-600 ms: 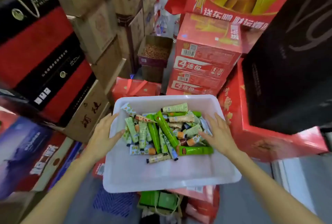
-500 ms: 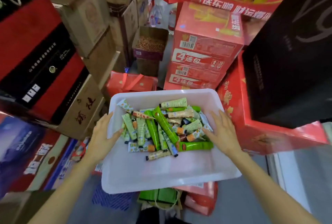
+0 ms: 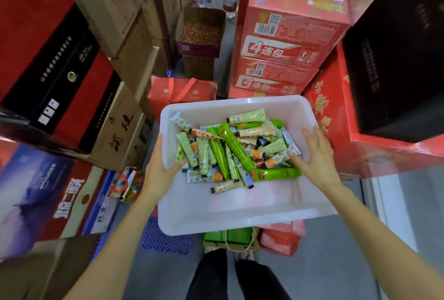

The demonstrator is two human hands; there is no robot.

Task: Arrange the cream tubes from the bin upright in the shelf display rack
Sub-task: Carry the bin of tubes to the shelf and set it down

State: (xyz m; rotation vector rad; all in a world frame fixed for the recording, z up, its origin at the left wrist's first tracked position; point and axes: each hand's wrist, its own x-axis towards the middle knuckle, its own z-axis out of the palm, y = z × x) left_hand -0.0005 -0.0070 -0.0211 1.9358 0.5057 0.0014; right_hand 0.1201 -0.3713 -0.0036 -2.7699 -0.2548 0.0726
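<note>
1. Left hand (image 3: 157, 167): it straddles the left wall of the bin (image 3: 228, 208). The thumb lies inside and the fingers run along the outside, so the wall is pinched between them.
2. Right hand (image 3: 318, 155): it lies over the right rim of the bin. The fingers are straight and spread apart beyond the rim. The thumb points inward, toward the left hand. No finger curls round anything.
3. Cream tubes (image 3: 230, 150): they lie loose in a heap on the bin floor, between the two thumbs, and none stands upright. The left thumb tip is at the edge of the heap.
4. Long green tube (image 3: 276, 174): it lies flat just below the right thumb, with its cap end toward the left hand.
5. The bin floor on the wrist side of both hands is bare white plastic.
6. Beyond the fingertips stand stacked red cartons (image 3: 288, 42). Outside the left hand sits a brown cardboard box (image 3: 120, 131). Under the near rim, between the forearms, a green bag (image 3: 230, 237) shows.
</note>
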